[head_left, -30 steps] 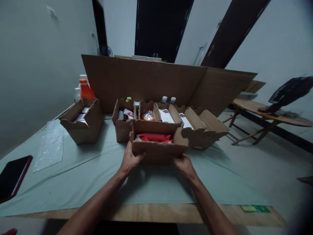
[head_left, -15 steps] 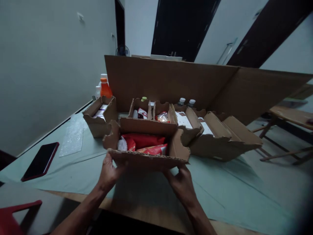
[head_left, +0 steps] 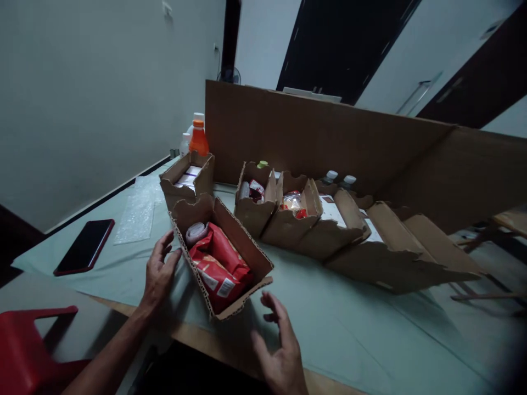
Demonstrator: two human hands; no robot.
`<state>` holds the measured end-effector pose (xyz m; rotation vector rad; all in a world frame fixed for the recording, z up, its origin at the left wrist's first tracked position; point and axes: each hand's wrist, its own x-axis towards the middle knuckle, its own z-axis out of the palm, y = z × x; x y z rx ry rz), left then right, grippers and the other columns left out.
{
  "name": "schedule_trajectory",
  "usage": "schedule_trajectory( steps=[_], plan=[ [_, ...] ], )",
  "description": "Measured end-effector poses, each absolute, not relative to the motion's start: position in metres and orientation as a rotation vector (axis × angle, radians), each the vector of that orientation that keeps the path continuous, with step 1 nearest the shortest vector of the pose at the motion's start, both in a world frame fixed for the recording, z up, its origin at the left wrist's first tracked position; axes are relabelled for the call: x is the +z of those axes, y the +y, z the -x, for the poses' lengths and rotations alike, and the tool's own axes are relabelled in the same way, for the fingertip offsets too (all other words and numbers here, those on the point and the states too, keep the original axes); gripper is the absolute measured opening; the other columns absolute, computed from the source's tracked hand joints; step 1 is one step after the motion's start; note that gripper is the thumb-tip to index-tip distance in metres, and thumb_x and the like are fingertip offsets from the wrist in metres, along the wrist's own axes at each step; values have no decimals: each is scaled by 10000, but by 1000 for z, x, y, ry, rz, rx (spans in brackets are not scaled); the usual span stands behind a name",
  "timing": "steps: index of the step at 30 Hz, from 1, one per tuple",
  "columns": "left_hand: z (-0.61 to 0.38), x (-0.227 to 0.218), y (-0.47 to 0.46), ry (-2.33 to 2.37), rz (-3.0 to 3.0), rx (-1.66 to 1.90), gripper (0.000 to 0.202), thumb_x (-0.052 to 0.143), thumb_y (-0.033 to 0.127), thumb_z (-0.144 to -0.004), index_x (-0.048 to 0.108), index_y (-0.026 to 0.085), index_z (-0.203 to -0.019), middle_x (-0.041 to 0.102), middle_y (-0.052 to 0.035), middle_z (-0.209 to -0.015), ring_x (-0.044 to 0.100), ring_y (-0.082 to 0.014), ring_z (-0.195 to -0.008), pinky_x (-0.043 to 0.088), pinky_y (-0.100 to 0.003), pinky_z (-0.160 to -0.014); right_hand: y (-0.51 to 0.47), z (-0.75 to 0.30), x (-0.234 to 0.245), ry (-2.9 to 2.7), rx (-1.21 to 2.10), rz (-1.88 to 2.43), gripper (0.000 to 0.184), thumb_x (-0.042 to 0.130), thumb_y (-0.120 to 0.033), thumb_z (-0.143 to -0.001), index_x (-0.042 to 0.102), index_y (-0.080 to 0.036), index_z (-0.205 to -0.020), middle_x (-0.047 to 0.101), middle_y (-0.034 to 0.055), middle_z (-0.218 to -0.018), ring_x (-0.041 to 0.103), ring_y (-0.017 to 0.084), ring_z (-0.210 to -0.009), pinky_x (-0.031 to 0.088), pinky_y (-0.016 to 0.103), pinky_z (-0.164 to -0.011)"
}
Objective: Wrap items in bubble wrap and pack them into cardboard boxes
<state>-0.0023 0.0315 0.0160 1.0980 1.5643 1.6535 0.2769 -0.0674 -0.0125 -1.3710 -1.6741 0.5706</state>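
A cardboard box (head_left: 251, 244) with an open top rests at an angle on the green-covered table, in front of a row of similar boxes. Inside it lie red packets (head_left: 220, 260) and a pale rolled item (head_left: 196, 233) that I cannot make out. My left hand (head_left: 160, 269) is beside the box's left wall, fingers apart and curved, holding nothing. Off the box's near right corner, my right hand (head_left: 278, 345) is open, its thumb and fingers spread around nothing.
Left of the box lie a black phone (head_left: 85, 247) and bubble wrap (head_left: 135, 216). A box of white packs (head_left: 187, 181) stands behind, near an orange bottle (head_left: 198, 140). More boxes (head_left: 288, 230) stretch right before a tall cardboard panel (head_left: 329, 131). A red stool (head_left: 28, 351) stands lower left.
The box with red packets has turned from facing me squarely to a slant and shifted slightly left. Both hands have let go of it. The view has swung left.
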Motion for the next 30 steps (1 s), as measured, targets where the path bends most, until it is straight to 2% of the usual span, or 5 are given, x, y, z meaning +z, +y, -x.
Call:
schedule_trajectory(
  steps=[5,9,16,23,30],
  plan=[
    [-26,-19,-13,1450,-1144,1513,662,567,500,-918,392,263,-1510,409,-90,-1579,410,-312,-1433,297,-490,-1213,-18,-279,-7,-1669,841,1330,670,700,-312,-824,459,-231,-1443,604,122,-1393,607,285,-1233,554,403,-957],
    [-42,-20,-4,1308,-1274,1467,665,534,525,-938,367,277,-1533,342,-83,-1625,333,-314,-1489,272,-505,-1232,6,-262,-7,-1638,1083,1231,430,705,-341,-836,616,-211,-1236,715,97,-1199,683,270,-1054,578,392,-874],
    [-23,-7,5,1085,-1488,1433,829,466,707,-895,309,253,-1571,333,-109,-1628,330,-370,-1485,329,-544,-1200,20,-239,-12,-1825,639,1243,408,641,-282,-878,592,-242,-1281,710,80,-1130,667,250,-1016,571,380,-852],
    [-4,-15,14,1429,-1725,1296,621,602,288,-883,451,225,-1482,602,-138,-1395,585,-307,-1278,506,-486,-1069,37,-221,-16,-1862,442,1176,228,612,-257,-899,617,-224,-1125,702,77,-1031,669,233,-922,574,360,-806],
    [7,-7,41,1475,-1826,1349,472,545,226,-857,585,190,-1326,677,-120,-1256,648,-255,-1167,584,-364,-929,51,-212,-26,-1839,449,1130,366,545,-174,-923,551,-214,-1287,703,88,-1098,683,228,-977,584,352,-834]
  ],
)
